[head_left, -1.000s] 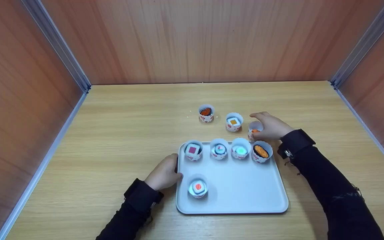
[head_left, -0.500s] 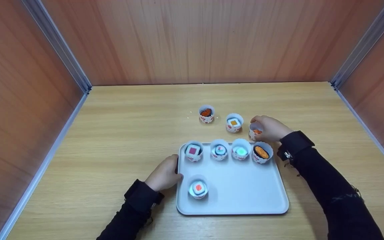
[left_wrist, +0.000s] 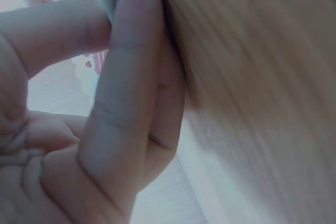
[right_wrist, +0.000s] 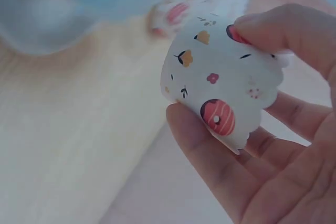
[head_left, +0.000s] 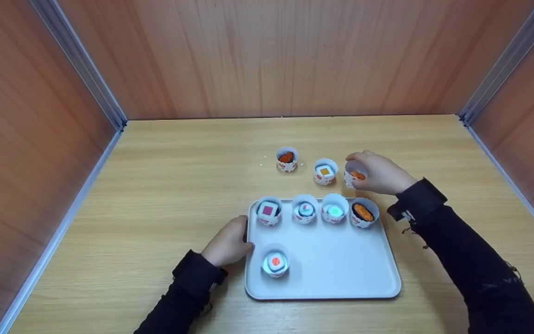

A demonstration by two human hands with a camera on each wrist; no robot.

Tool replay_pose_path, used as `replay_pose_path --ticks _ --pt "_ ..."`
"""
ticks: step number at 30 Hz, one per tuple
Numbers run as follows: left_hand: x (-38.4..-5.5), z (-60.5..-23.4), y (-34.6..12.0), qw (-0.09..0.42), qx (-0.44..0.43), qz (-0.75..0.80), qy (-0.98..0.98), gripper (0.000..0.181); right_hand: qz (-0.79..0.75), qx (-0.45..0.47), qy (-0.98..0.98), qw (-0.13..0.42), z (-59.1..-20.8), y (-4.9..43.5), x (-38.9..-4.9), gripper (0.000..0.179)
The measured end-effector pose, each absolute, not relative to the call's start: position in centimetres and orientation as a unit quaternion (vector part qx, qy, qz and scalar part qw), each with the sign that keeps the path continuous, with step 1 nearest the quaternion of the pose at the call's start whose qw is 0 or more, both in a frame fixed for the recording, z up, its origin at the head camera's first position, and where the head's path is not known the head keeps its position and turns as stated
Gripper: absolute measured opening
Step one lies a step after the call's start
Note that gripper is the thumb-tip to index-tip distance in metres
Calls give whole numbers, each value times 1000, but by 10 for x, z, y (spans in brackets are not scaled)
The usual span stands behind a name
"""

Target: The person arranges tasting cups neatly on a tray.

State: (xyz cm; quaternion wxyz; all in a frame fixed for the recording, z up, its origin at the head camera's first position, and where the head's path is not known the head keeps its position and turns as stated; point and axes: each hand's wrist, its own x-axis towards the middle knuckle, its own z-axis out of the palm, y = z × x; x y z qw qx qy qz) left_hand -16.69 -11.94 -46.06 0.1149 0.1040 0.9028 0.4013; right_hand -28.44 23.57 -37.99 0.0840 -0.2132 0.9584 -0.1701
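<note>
My right hand [head_left: 380,174] pinches a small paper cup [head_left: 349,177] between thumb and fingers, behind the tray's back right corner. An orange-topped piece, like toy sushi, sits inside it. In the right wrist view the cup [right_wrist: 226,77] shows a scalloped rim and printed flowers and doughnuts; its open side faces the palm. My left hand [head_left: 227,241] grips the left edge of a white tray [head_left: 336,264], thumb above and fingers [left_wrist: 118,87] on the outer side. Several filled cups line the tray's back edge, and a cup [head_left: 275,262] with a pink-dotted white piece stands front left.
Behind the tray, a cup [head_left: 325,172] with a yellow-squared white piece and a cup [head_left: 287,160] with a dark orange piece stand on the wooden table [head_left: 155,185]. Tiny white crumbs lie around the latter. Wood-grain panels [head_left: 267,55] wall the back and sides.
My right hand has closed its grip on the orange-piece cup and raised it slightly, shifting it a little toward the back. The left hand and the tray stay in place.
</note>
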Motion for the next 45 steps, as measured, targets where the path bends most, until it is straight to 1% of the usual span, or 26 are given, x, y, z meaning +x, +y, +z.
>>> replay_pose_path --ticks 5,12,16,22,28,35,45 --pt "-168 -461 -120 114 104 398 904 53 -166 -255 950 63 -367 221 -267 61" --pt "-169 -462 -120 114 100 399 904 53 -157 -323 932 60 -357 194 -235 60" --pt "-170 -461 -120 114 100 403 903 52 -145 -364 918 58 -357 181 -219 57" --pt "-170 -462 -119 111 101 401 904 51 -141 -428 891 64 -369 168 -200 51" --pt "-170 -462 -120 102 105 393 908 51 -122 -434 885 117 -383 158 -186 55" --pt "-170 -462 -120 106 98 387 911 51 -112 -428 879 179 -403 151 -178 49" --pt "-169 -461 -119 114 95 396 906 51 -121 -422 874 210 -417 150 -177 53"
